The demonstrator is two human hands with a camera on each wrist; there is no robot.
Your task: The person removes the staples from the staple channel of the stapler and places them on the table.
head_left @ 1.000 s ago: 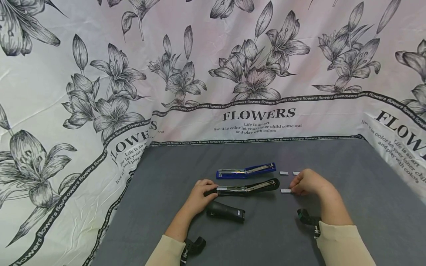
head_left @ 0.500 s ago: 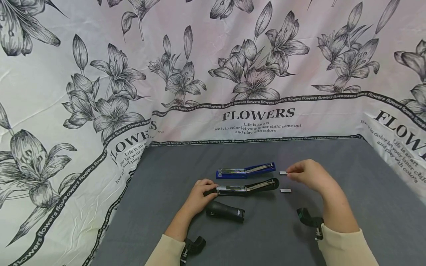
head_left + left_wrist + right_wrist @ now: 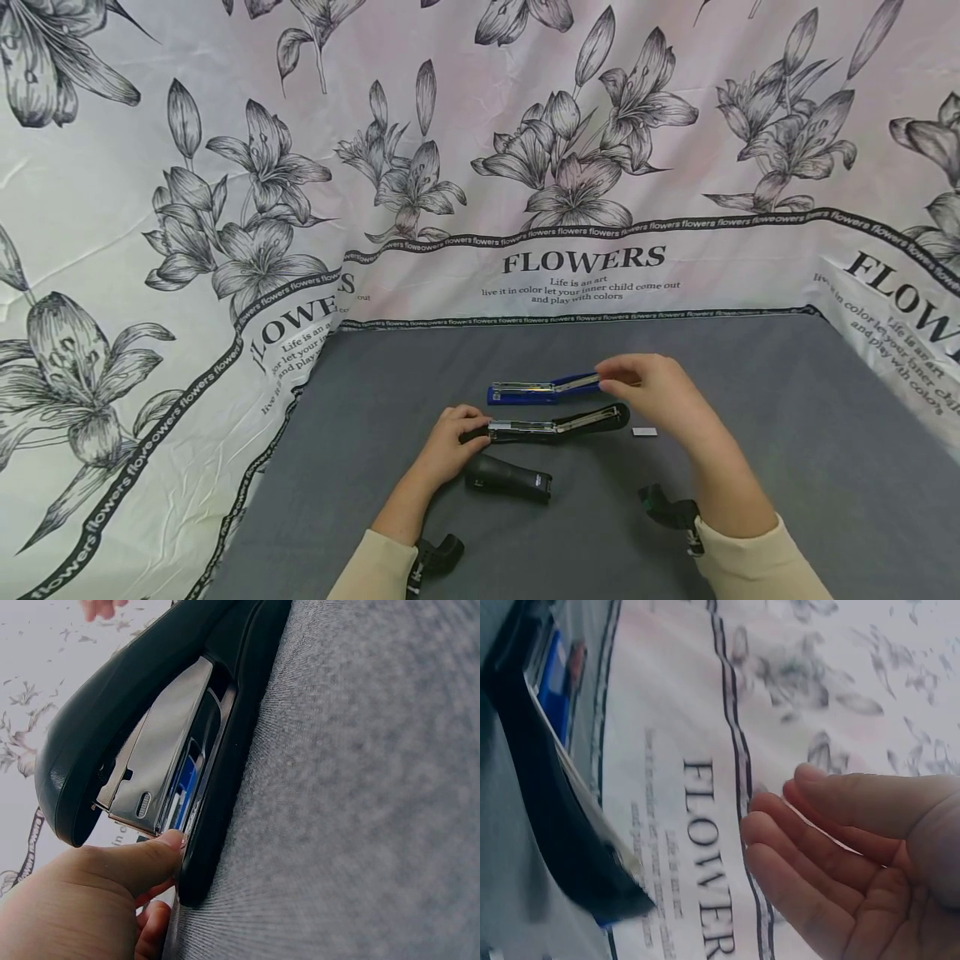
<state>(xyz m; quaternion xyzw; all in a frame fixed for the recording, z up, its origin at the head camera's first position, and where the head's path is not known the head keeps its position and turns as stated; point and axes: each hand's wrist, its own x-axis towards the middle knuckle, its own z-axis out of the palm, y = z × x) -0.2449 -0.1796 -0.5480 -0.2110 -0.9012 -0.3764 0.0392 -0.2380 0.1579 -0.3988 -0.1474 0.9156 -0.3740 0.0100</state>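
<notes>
A black stapler lies with its upper arm swung open to the right. The left hand grips its left end, the thumb pressing on the base tip in the left wrist view. Behind it is an opened blue stapler. The right hand is over the blue stapler's raised right end, covering part of it. In the right wrist view, the right hand has loosely bent fingers, the thumb apart, with nothing visible between them. One small white strip lies right of the black stapler.
A black rounded object lies in front of the black stapler on the grey cloth. Flower-printed fabric stands behind and at the sides. Black camera mounts are on both wrists.
The right hand has moved left from the small strips to the blue stapler's right end. The rear strips seen earlier no longer show. The left hand stays where it was.
</notes>
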